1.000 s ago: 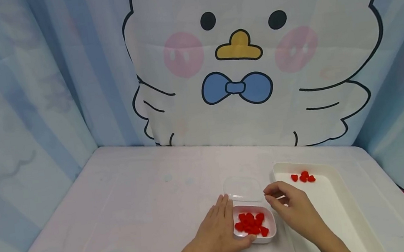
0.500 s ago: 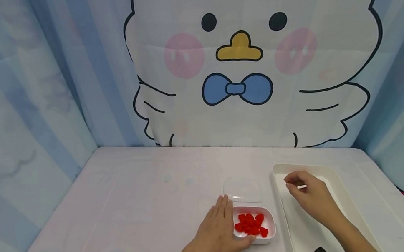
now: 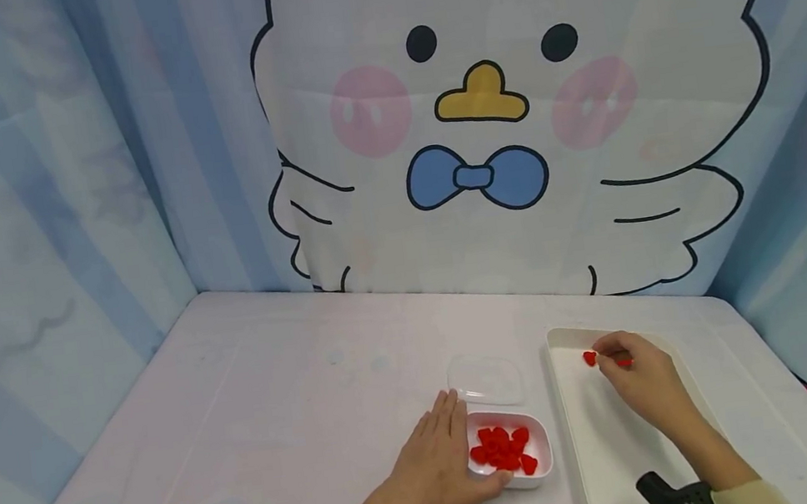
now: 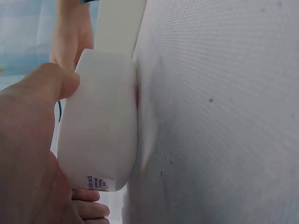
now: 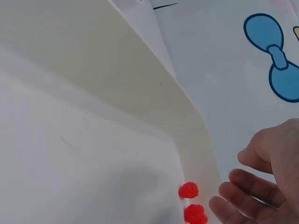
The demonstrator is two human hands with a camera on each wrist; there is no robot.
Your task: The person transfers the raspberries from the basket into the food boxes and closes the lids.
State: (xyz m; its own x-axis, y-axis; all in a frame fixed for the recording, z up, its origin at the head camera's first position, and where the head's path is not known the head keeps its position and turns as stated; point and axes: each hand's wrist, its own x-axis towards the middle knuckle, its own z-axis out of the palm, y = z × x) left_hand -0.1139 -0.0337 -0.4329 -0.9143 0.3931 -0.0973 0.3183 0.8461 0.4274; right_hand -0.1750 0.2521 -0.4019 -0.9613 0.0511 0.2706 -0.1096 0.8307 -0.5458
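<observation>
In the head view a small white box holds several small red heart-shaped pieces. My left hand lies along its left side with straight fingers, the thumb touching the front rim. The left wrist view shows that thumb against the box's white wall. My right hand is over the far end of a long white tray, near the red hearts there. In the right wrist view, two red pieces lie by the tray wall beside my fingertips, apart from them; thumb and fingers have a gap between them.
A clear lid lies behind the white box, next to its back rim. A black device sits on my right wrist. Curtains surround the pale table, with a cartoon bird printed on the back one.
My right hand has moved right, from beside the white box to the red hearts at the tray's far end. The left hand and the box have stayed in place.
</observation>
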